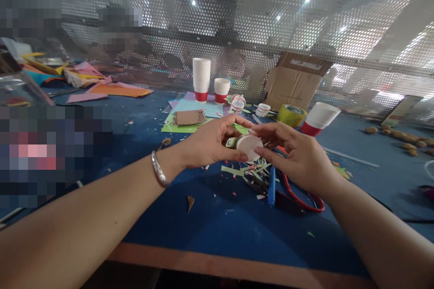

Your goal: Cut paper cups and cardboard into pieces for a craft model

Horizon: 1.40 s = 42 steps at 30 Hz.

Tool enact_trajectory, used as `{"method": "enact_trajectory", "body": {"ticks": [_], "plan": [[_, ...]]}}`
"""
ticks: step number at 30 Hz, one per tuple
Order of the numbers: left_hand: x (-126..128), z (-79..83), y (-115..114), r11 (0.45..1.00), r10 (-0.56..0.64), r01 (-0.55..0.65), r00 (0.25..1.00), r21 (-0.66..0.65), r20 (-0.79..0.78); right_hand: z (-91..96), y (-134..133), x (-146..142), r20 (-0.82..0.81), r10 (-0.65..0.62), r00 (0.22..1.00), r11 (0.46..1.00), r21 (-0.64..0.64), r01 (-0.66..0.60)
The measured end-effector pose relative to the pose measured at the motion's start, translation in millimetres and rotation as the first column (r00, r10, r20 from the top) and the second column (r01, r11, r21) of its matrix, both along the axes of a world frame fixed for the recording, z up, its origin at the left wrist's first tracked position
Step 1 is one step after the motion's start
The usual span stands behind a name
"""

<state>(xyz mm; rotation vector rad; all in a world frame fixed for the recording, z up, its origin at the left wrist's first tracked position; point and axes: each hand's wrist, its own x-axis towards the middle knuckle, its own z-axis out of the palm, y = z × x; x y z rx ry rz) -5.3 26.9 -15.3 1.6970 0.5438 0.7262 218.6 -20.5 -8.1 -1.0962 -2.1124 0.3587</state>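
Observation:
Above the blue table (217, 226), my left hand (215, 142) and my right hand (294, 153) hold a cut-off paper cup bottom (250, 147) between them. Its round white face is turned toward me. My left thumb presses its lower left edge, and my right thumb lies on its right side. A green paper strip (231, 142) with a dark letter shows beside it, close to my left fingers. Below are paper scraps (254, 169), a blue-handled tool (271, 185) and red-handled scissors (318, 205), partly hidden by my right hand.
Behind my hands stand a tall cup stack (201, 76), a shorter stack (222, 89), cut cup pieces (238, 104) and yellow tape (291, 115). Corrugated cardboard (189, 117) lies on coloured paper. More cups (320, 117) lean at right, near a cardboard box (294, 81). A perforated screen (217, 18) rises behind.

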Motion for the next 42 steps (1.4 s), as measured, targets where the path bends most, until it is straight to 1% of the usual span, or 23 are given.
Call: {"method": "enact_trajectory", "body": {"ticks": [2, 6, 8, 10, 14, 17, 20, 25, 27, 29, 31, 34, 37, 42], "plan": [[0.4, -2.5, 0.2, 0.998, -0.001, 0.001, 1.0, 0.067, -0.012, 0.3, 0.3, -0.5, -0.003, 0.002, 1.0, 1.0, -0.005, -0.002], [1.0, -3.1, -1.6, 0.979, 0.046, -0.037, 0.998, 0.199, -0.042, 0.1, -1.0, -0.5, -0.002, -0.004, 1.0, 1.0, 0.029, 0.004], [1.3, -3.1, -1.9, 0.968, 0.064, -0.052, 0.997, 0.245, -0.04, -0.1, -1.5, 0.0, -0.004, -0.024, 1.0, 0.998, 0.06, 0.024], [1.8, -3.4, -1.5, 0.964, 0.067, -0.057, 0.997, 0.26, -0.027, 0.0, -1.3, 0.5, -0.005, -0.032, 0.999, 0.997, 0.076, 0.032], [3.2, -2.3, -0.2, 0.983, 0.064, -0.064, 0.998, 0.172, 0.007, 0.3, 0.7, 0.8, -0.025, -0.022, 0.999, 0.999, 0.045, 0.023], [4.0, 0.2, 0.0, 0.99, 0.111, -0.112, 0.994, 0.084, 0.022, -0.4, 2.2, 1.2, -0.067, -0.025, 0.997, 1.0, 0.006, 0.026], [4.8, 1.9, -1.1, 0.987, 0.158, -0.158, 0.986, -0.006, 0.044, -0.9, 1.5, 1.9, -0.076, -0.037, 0.996, 0.999, -0.006, 0.036], [10.1, 2.0, -7.7, 0.965, 0.258, -0.254, 0.965, -0.072, 0.056, 0.1, -2.6, -0.3, 0.002, -0.04, 0.999, 0.997, 0.061, 0.04], [13.9, 1.4, -11.4, 0.957, 0.28, -0.274, 0.958, -0.091, 0.057, 0.5, -3.1, -2.0, 0.04, -0.04, 0.998, 0.996, 0.086, 0.036], [17.2, 0.4, -14.0, 0.959, 0.262, -0.249, 0.961, -0.135, 0.085, 0.7, -2.7, -2.9, 0.046, -0.038, 0.998, 0.996, 0.079, 0.034], [18.4, -0.6, -14.5, 0.962, 0.223, -0.193, 0.964, -0.194, 0.143, 1.2, -1.7, -2.7, 0.007, -0.026, 1.0, 0.999, 0.045, 0.026], [15.0, -1.5, -10.9, 0.967, 0.121, -0.068, 0.971, -0.246, 0.208, 2.6, -0.5, -0.7, -0.077, -0.002, 0.997, 1.0, -0.013, 0.001], [9.0, -1.4, -6.1, 0.968, 0.018, 0.032, 0.981, -0.248, 0.194, 4.0, 0.0, 1.4, -0.126, 0.012, 0.992, 0.998, -0.065, -0.02], [6.7, 2.3, -6.6, 0.958, -0.012, 0.072, 0.977, -0.276, 0.215, 4.7, 0.5, 4.2, -0.178, 0.035, 0.983, 0.99, -0.131, -0.059]]}}
